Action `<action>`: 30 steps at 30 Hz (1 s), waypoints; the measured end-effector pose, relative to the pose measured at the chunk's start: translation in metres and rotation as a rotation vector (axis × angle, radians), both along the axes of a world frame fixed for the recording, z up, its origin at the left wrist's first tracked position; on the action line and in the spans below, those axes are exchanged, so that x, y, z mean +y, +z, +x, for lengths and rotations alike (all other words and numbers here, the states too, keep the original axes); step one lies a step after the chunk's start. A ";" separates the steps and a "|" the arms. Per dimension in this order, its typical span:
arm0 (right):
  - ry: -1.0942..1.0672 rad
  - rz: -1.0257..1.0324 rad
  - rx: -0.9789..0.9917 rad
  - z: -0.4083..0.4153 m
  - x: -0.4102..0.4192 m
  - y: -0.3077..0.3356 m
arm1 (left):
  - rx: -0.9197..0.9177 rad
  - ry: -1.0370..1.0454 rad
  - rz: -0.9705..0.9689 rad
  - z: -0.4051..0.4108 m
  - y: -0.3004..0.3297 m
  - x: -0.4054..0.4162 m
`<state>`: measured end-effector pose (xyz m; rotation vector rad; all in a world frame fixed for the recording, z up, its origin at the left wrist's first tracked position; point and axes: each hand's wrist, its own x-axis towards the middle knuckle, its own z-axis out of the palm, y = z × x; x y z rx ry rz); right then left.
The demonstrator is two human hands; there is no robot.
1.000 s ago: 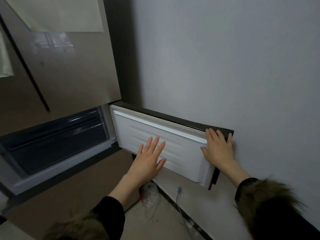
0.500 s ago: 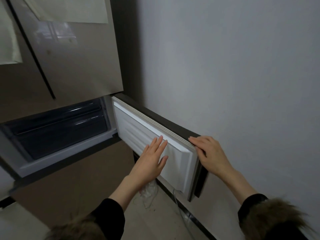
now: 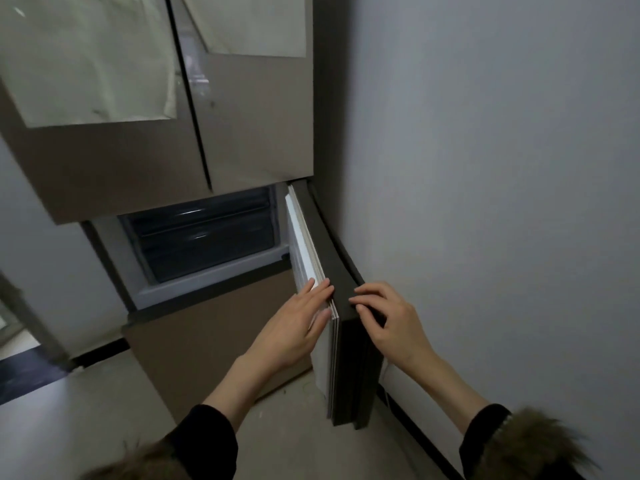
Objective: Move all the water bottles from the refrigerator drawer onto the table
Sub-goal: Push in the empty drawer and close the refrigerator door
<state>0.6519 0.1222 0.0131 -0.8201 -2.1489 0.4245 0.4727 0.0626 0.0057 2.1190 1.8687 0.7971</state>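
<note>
TEXT: none legible | LABELS/BRANDS: none seen on refrigerator (image 3: pixel 242 133) upper doors or open compartment door (image 3: pixel 349 341) | SHEETS: pale sheets (image 3: pixel 86 60) on upper doors, no print discernible | NUMBERS/SIGNS: none

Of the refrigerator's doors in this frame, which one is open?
The small lower right door, swung out edge-on beside the wall, with the left hand on its white inner side and the right hand on its dark edge. The two upper doors are shut.

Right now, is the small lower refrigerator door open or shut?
Open: the white-lined, dark-fronted lower door stands swung out edge-on, exposing the dark compartment, between both hands.
</note>
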 end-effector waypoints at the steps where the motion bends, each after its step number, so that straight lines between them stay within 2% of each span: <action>1: -0.011 0.005 0.000 -0.010 -0.008 -0.003 | 0.003 0.010 -0.009 -0.008 0.003 -0.012; 8: 0.016 -0.097 -0.017 -0.071 -0.055 -0.008 | 0.061 0.073 0.096 -0.050 0.010 -0.080; 12: 0.056 -0.387 0.191 -0.113 -0.068 -0.001 | 0.119 0.151 0.169 -0.086 0.005 -0.113; 15: 0.153 -0.429 0.144 -0.149 -0.070 0.000 | 0.160 0.240 0.135 -0.115 0.002 -0.128; 18: 0.239 -0.325 -0.022 -0.186 -0.067 -0.002 | 0.196 0.358 0.099 -0.143 0.000 -0.132; 24: 0.264 -0.017 -0.394 -0.266 -0.034 -0.004 | 0.270 0.587 0.096 -0.205 -0.003 -0.122; 30: 0.350 0.317 -0.518 -0.347 0.021 -0.003 | 0.287 0.768 0.092 -0.269 0.001 -0.100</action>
